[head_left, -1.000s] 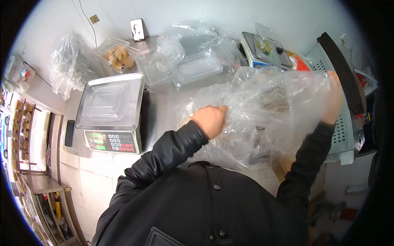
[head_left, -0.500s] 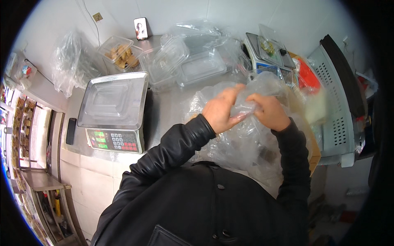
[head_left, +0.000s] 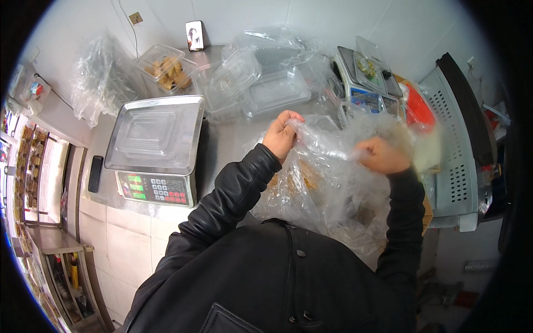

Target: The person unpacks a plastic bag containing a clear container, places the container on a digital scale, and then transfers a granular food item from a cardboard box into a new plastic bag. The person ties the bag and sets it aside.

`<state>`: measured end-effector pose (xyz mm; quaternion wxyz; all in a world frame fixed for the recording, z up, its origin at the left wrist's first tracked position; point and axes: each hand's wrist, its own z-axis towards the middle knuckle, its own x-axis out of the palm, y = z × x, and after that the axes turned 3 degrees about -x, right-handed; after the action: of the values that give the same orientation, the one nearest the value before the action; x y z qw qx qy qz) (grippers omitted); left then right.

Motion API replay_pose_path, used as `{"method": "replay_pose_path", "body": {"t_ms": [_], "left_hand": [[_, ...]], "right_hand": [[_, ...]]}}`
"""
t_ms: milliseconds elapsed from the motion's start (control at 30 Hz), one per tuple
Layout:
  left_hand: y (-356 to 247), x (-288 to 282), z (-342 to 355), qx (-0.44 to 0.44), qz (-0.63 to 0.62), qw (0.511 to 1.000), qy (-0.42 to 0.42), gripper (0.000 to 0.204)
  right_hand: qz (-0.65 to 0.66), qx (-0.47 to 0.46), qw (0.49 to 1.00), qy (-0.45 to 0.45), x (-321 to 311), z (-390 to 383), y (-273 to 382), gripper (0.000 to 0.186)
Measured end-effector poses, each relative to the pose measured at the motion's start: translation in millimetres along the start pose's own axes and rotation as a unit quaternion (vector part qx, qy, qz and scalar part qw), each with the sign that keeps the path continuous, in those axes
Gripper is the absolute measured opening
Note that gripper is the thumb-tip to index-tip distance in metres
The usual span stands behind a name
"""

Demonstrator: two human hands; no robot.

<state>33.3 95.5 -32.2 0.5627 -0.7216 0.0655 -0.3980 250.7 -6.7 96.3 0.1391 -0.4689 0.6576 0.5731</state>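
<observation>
A large clear plastic bag (head_left: 327, 183) stands in front of me at the table's near right side. Yellowish-brown pieces show through its left part; the film blurs what they are. My left hand (head_left: 282, 135) is closed on the left of the bag's upper edge. The right side of that edge is gripped by my right hand (head_left: 385, 155), which is somewhat smeared by motion. Between the two hands the film is drawn out sideways.
To the left stands a weighing scale (head_left: 155, 139) with a clear lid (head_left: 145, 135) on its pan. Clear trays (head_left: 277, 91), a tray of brown food (head_left: 169, 71) and a propped phone (head_left: 194, 36) are at the back. Right are a second scale (head_left: 347, 69) and a grey perforated metal housing (head_left: 458, 150).
My hands were close together over the bag and have moved apart, the left one slightly left, the right one to the right. The bag's upper edge is now stretched between them.
</observation>
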Motion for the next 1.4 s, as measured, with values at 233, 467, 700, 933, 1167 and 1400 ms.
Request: {"method": "replay_pose_path", "body": {"t_ms": [233, 467, 700, 933, 1167, 1400], "left_hand": [[-9.3, 22.2, -8.9, 0.11, 0.242, 0.964, 0.028, 0.034], [-5.9, 1.6, 12.4, 0.045, 0.361, 0.93, -0.059, 0.023], [-24.6, 22.0, 0.6, -0.09, -0.09, 0.989, -0.072, 0.032], [-22.2, 20.6, -2.3, -0.092, 0.123, 0.988, -0.014, 0.038], [-31.2, -3.6, 11.0, 0.011, 0.066, 0.996, -0.065, 0.024], [-64.0, 1.1, -3.2, 0.047, -0.043, 0.993, -0.103, 0.014]], "right_hand": [[0.339, -0.047, 0.873, -0.348, -5.0, 14.9, -20.4, 0.018], [0.317, -0.099, 0.889, -0.314, -20.4, 21.9, -13.4, 0.019], [0.408, -0.096, 0.835, -0.357, -19.3, 17.0, -6.2, 0.02], [0.236, -0.101, 0.857, -0.447, -52.0, 2.4, -4.7, 0.018], [0.112, -0.121, 0.836, -0.523, -93.1, -50.6, -33.9, 0.009], [-0.031, 0.031, 0.85, -0.525, -90.7, -76.0, -37.0, 0.007]]}}
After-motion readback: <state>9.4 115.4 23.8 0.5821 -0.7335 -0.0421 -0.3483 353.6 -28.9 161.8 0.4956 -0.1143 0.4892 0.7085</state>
